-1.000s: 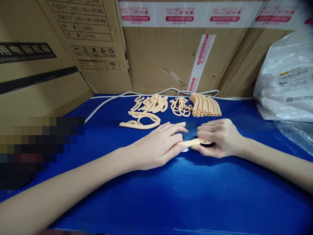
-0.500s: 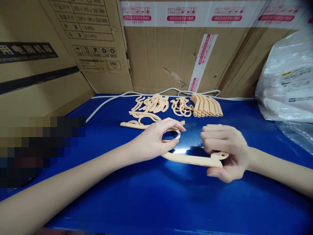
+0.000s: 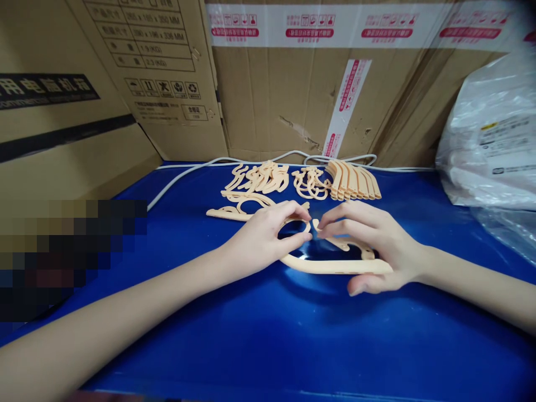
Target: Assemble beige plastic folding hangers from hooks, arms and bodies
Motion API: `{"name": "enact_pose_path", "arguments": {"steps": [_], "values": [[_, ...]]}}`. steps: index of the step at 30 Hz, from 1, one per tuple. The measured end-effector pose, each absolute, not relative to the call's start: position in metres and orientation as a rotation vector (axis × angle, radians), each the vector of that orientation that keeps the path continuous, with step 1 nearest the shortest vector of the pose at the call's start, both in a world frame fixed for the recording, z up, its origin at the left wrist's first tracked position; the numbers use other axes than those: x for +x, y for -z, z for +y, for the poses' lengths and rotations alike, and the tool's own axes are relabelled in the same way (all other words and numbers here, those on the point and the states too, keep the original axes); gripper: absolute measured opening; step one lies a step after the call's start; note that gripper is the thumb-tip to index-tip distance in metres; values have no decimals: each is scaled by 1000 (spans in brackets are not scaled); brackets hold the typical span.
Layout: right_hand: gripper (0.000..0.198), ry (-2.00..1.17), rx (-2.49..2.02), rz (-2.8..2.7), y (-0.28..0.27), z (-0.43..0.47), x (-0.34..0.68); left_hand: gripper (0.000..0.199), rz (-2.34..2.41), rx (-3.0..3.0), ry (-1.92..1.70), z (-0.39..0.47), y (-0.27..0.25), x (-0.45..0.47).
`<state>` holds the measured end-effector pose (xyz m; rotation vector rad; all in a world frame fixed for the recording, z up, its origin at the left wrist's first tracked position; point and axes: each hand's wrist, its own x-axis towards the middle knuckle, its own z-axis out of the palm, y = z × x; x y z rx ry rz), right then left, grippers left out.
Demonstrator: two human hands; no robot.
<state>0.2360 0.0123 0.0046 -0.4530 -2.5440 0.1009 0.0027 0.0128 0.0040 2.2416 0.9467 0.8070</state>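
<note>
Over the middle of the blue table I hold a peach-coloured plastic folding hanger (image 3: 330, 266), its long arm stretching to the right. My left hand (image 3: 270, 231) is closed round the hanger's left end, thumb and fingertips pinching its curved hook (image 3: 307, 226). My right hand (image 3: 377, 240) grips the far end of the arm, with the thumb below it. The right fingertips touch a thinner curved part (image 3: 335, 241) above the arm, close to the left fingertips. How the parts join under my palms is hidden.
Folded hangers (image 3: 228, 214) lie behind my left hand. Farther back are a pile of curved pieces (image 3: 268, 177), several hook pieces (image 3: 312, 183) and a row of hanger arms (image 3: 354, 180). A white cable (image 3: 188, 167), cardboard boxes (image 3: 272, 100) and a plastic bag (image 3: 489, 134) border the table (image 3: 268, 346).
My right hand has opened out from a curled grip and moved slightly up and left. The thinner curved part now shows, swung toward the hook. My left hand has barely moved.
</note>
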Motion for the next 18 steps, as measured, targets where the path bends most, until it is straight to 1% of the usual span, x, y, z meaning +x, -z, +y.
{"name": "enact_pose_path", "arguments": {"steps": [2,4,7,9,12,18], "values": [[49,-85,-483,-2539,-4,14,238,13,981,2238,-828,12,-4,4],[38,-117,-504,-2550,-5,14,238,11,1004,2237,-848,11,-4,5],[21,-322,-548,-2551,-7,11,234,11,1011,2248,-854,12,-3,5],[15,-508,-598,-2523,-8,8,231,11,1000,2263,-854,13,-1,4],[11,-689,-643,-2480,-8,5,228,12,969,2307,-850,14,2,3],[17,-712,-700,-2469,-1,9,228,13,961,2392,-824,15,7,4]]}}
